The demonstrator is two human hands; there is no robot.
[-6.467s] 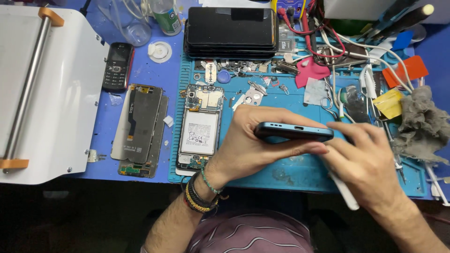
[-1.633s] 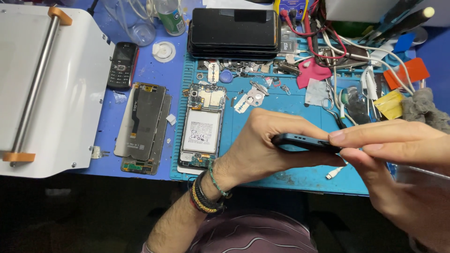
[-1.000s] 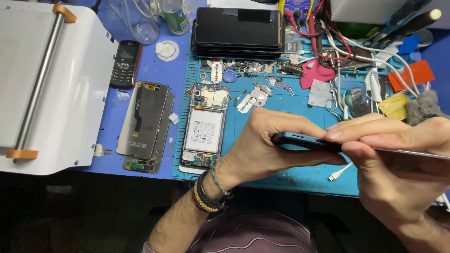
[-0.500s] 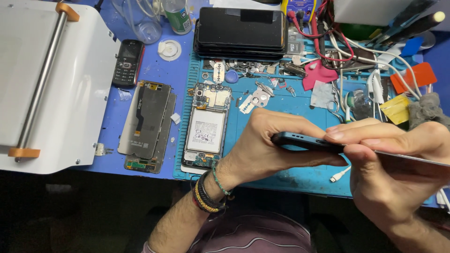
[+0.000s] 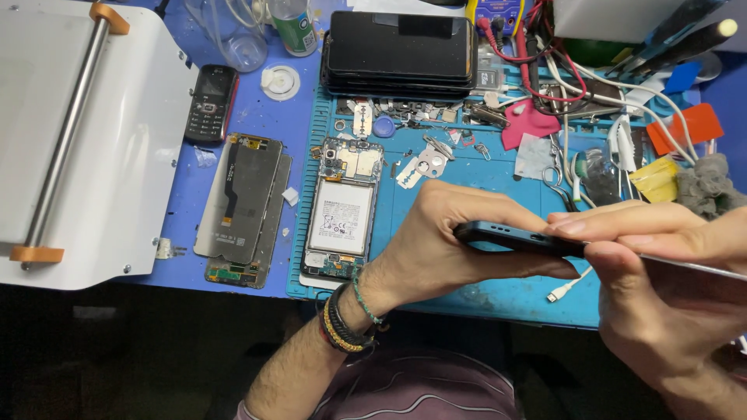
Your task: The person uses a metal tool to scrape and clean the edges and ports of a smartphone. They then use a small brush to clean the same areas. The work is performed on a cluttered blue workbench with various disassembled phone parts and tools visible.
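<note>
both hands (image 5: 545, 257) still grip phone (image 5: 513, 237), unmoved.

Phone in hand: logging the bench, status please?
Left hand grips dark phone edge-up. Right hand pinches its end, thin metal tool held along it. Opened phone flat on blue mat, apart.

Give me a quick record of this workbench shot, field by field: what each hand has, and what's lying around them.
Left hand: grips a dark blue phone edge-on, above the mat
Right hand: pinches the phone's right end, with a thin metal blade held at its edge
Mat: blue work mat under both hands
Left of hands: opened phone with battery showing; detached display panel
Top centre: stack of dark phones
Far left: white machine with a metal roller bar
Near right hand: white cable plug
</note>
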